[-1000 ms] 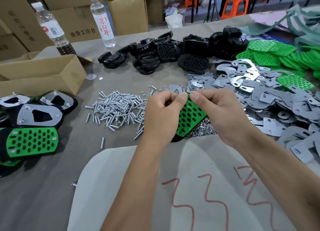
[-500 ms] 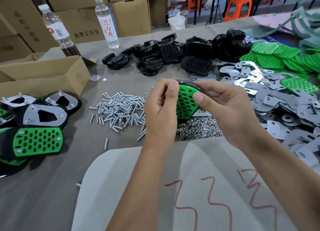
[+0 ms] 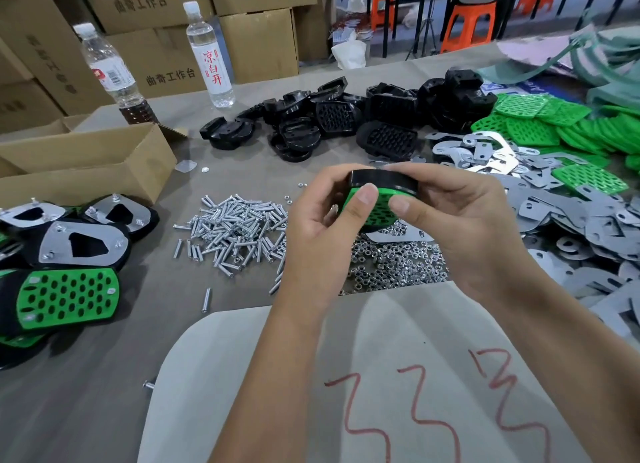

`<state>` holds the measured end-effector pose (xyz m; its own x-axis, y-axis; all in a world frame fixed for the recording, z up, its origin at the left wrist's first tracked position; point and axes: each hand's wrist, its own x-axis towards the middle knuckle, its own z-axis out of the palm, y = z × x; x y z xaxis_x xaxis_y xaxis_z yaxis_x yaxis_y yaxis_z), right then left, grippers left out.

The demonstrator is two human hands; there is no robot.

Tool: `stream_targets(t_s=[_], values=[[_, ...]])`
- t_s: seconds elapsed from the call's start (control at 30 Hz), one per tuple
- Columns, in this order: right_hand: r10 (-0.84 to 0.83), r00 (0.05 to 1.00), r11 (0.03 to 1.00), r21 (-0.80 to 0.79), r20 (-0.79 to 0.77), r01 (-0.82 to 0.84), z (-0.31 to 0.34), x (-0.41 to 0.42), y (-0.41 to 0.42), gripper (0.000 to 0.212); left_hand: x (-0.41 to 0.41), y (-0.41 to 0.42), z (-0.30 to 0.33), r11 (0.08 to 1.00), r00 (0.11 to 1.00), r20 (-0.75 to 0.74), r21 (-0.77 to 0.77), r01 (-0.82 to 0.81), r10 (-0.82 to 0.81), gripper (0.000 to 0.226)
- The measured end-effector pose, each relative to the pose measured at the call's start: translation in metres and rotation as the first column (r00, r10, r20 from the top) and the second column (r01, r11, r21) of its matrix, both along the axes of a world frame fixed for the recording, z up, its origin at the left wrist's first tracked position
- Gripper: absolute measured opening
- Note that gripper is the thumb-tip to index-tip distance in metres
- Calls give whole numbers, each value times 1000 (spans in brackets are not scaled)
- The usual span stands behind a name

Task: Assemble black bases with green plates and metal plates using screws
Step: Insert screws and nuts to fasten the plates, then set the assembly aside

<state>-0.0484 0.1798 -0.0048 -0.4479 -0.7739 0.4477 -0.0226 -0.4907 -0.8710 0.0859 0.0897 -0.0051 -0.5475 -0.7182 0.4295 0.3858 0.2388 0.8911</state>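
Assembly tilted flatter than before, both hands' grip pinching black base (image 3: 382,178) and green plate (image 3: 375,211), left hand (image 3: 320,227), right hand (image 3: 460,227), thumbs on plate.

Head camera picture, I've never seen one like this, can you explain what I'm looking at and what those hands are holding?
There is no machine: the one picture comes from a camera worn on a person's head, looking down at their bare hands. The left hand and right hand together grip a black base with a green plate on its face. On the table lie a pile of screws, nuts, spare black bases, metal plates, green plates and finished pieces at the left.
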Motion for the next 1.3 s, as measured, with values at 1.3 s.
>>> stream_targets(t_s=[1.3], values=[[-169,631,969,246,758,-37,3,10,-7,12,12,-13,6,828,933,281,559,31,-225,51]])
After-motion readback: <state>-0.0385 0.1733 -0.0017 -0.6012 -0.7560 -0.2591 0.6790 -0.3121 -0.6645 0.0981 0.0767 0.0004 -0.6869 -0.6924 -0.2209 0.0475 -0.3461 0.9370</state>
